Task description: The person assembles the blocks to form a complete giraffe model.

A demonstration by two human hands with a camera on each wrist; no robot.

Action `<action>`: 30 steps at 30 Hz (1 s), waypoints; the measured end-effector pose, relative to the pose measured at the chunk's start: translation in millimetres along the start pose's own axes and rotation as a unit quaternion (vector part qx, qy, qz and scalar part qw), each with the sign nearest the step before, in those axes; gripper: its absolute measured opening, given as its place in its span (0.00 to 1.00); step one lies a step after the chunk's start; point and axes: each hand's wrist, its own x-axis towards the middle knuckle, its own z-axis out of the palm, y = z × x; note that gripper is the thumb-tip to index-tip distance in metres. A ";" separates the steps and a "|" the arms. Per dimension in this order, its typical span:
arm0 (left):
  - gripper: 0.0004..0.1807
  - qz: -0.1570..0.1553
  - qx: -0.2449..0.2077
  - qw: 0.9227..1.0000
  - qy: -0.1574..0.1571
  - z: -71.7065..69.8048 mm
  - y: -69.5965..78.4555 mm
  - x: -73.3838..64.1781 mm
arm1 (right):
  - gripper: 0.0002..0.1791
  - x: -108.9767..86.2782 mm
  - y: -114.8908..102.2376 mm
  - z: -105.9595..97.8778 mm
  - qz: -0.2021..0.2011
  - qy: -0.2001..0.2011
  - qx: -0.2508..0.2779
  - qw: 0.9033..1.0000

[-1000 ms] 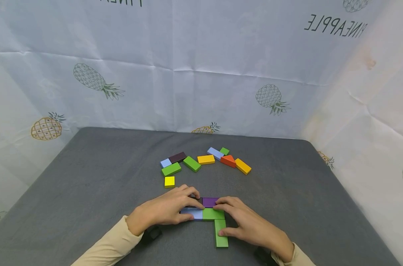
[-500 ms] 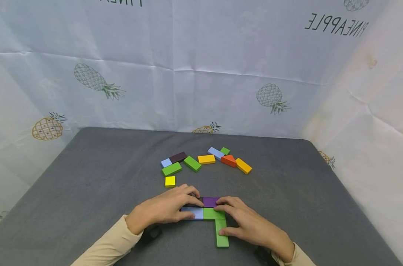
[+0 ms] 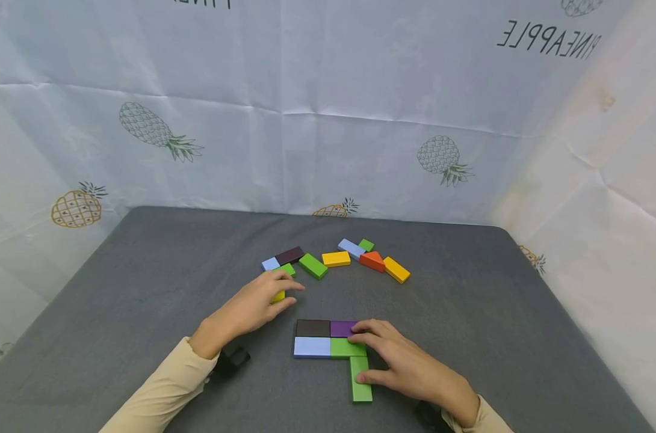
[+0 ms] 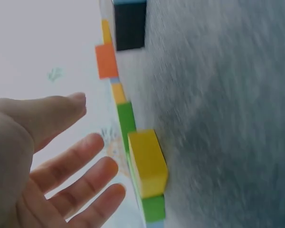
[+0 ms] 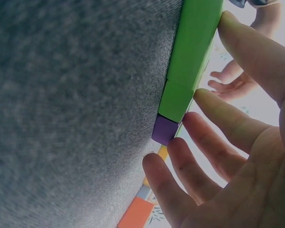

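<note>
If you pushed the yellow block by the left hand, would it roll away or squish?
The small yellow box-shaped block, perhaps wood or plastic, probably won't roll because its sides look flat. Its straight edges suggest it's stiff, so squishing seems unlikely. It sits flat on the grey tabletop, so it might slide instead.

In the head view, we observe a grey bench [image 3: 469, 331] enclosed by a creased whitish fabric backdrop [image 3: 333, 66]. We locate mirrored lettering [image 3: 549, 39] at 2 o'clock, an outlined pineapple print [image 3: 146, 125] at 10 o'clock, and a yellow pineapple print [image 3: 76, 209] at 9 o'clock. The fabric appears bluish at 12 o'clock, warmer at 3.
</note>
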 end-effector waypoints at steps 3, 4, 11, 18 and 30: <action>0.15 -0.012 0.001 1.000 0.019 -1.2 -6.4 1.1 | 0.32 -0.3 0.0 0.3 -0.003 0.004 -0.001 1.000; 0.14 -0.012 0.002 1.000 0.024 -1.3 -8.5 1.3 | 0.32 -0.4 0.0 0.2 -0.003 0.004 0.000 1.000; 0.15 -0.003 0.007 0.999 0.032 0.7 -23.0 0.3 | 0.32 -0.8 -0.6 -0.8 0.001 -0.001 0.003 1.000; 0.17 -0.037 0.003 0.999 0.011 -0.9 -30.9 -1.5 | 0.32 0.0 -0.3 -1.5 0.008 -0.007 0.004 1.000; 0.14 -0.078 0.018 0.996 -0.027 -14.3 -31.4 -4.6 | 0.33 0.1 -0.6 -1.6 0.012 -0.010 0.003 1.000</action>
